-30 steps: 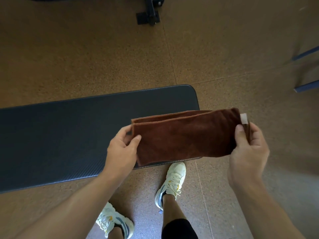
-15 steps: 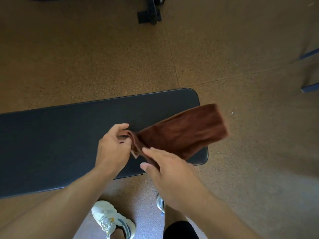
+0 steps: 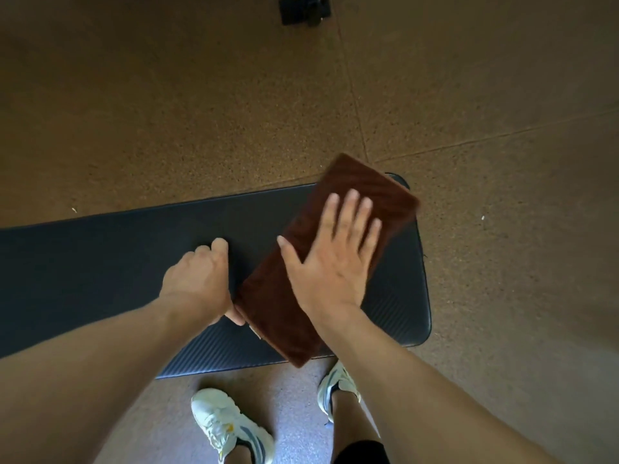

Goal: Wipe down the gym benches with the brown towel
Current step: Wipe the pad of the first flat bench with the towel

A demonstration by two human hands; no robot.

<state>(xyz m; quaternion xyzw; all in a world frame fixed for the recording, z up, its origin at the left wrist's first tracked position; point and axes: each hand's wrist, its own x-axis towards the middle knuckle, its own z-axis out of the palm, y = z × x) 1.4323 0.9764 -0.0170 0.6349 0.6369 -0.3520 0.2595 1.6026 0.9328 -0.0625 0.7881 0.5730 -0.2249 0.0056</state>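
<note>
The folded brown towel (image 3: pixel 278 306) lies slantwise across the right end of the black padded gym bench (image 3: pixel 100 262), its far corner and near corner reaching past the pad's edges. My right hand (image 3: pixel 331 256) lies flat on the towel with fingers spread, pressing it onto the pad. My left hand (image 3: pixel 201 283) sits just left of the towel, fingers curled; its thumb touches the towel's left edge near the near end.
Speckled brown rubber floor surrounds the bench. A black metal foot of some equipment (image 3: pixel 303 10) stands at the top edge. My two feet in white sneakers (image 3: pixel 231 426) stand close to the bench's near side.
The towel, held up in the air between both hands before, now lies on the bench. My right hand has moved on top of it and flattened out. The view shifted nearer the bench.
</note>
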